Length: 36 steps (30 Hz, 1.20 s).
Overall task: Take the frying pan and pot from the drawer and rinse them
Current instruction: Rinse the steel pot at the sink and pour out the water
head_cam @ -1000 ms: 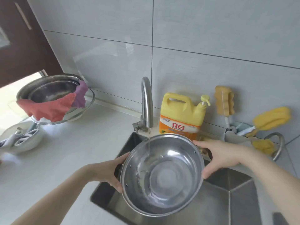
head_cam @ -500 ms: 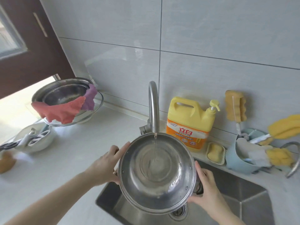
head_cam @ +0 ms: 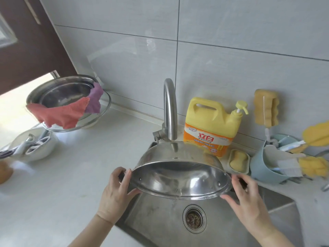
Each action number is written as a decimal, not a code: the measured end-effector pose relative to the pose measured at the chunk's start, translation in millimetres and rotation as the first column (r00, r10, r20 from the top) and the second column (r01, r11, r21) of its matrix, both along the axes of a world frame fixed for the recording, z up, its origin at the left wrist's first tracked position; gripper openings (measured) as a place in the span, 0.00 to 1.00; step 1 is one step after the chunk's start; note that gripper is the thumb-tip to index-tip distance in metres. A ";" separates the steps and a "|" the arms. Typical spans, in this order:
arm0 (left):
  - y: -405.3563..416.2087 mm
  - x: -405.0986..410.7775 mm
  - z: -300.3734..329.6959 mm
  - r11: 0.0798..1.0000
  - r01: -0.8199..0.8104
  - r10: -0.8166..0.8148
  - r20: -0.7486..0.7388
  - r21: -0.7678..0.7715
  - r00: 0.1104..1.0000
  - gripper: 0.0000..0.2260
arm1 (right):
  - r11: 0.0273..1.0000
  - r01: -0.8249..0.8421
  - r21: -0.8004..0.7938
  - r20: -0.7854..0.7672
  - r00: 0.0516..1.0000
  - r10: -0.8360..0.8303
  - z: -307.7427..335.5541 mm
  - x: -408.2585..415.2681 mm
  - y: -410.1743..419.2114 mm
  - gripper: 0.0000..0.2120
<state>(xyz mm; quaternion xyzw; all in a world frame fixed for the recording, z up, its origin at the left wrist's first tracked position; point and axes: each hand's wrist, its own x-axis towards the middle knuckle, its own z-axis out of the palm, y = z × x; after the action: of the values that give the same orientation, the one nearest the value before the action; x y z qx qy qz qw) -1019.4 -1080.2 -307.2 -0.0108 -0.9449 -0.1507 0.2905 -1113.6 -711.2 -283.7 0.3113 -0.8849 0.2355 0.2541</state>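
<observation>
I hold a stainless steel pot (head_cam: pixel 179 179) over the steel sink (head_cam: pixel 160 216), just under the curved faucet (head_cam: pixel 170 111). The pot is tipped steeply, its open mouth facing me and down toward the drain (head_cam: pixel 194 218). My left hand (head_cam: pixel 116 192) grips the dark handle on its left side. On the right side my right hand (head_cam: pixel 247 198) holds the other handle. The faucet's spout ends right above the pot's back wall. No frying pan is in view.
A yellow detergent jug (head_cam: pixel 211 125) and a soap dish (head_cam: pixel 237 161) stand behind the sink. A blue holder (head_cam: pixel 265 168) with yellow brushes sits at the right. On the left counter, steel bowls hold red and purple cloths (head_cam: pixel 65 113), beside a white bowl (head_cam: pixel 33 148).
The pot went from held nearly level under the running water to tipped steeply toward me over the sink. My right hand shifted to the pot's right handle.
</observation>
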 end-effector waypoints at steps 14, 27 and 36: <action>-0.4 -0.9 -8.3 0.999 -0.001 -0.011 0.224 0.051 0.975 0.53 | 0.995 -0.004 0.099 0.198 0.980 -0.016 -0.4 2.6 7.3 0.54; -4.4 -82.7 25.0 0.953 0.091 -0.302 0.923 0.289 0.237 0.63 | 0.988 -0.151 0.035 0.943 0.332 0.018 -0.6 -41.3 45.9 0.58; 11.5 -124.5 126.0 0.965 0.225 -0.127 0.991 0.133 -0.040 0.54 | 0.975 0.000 -0.222 0.975 -0.030 0.222 -53.5 0.7 37.1 0.52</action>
<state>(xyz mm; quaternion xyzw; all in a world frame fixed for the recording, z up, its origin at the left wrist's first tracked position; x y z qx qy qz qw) -1143.8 -1068.7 -181.2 -0.0307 -0.8639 -0.1163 -0.4891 -1112.8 -674.1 -337.3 0.0986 -0.7504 0.4739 -0.4501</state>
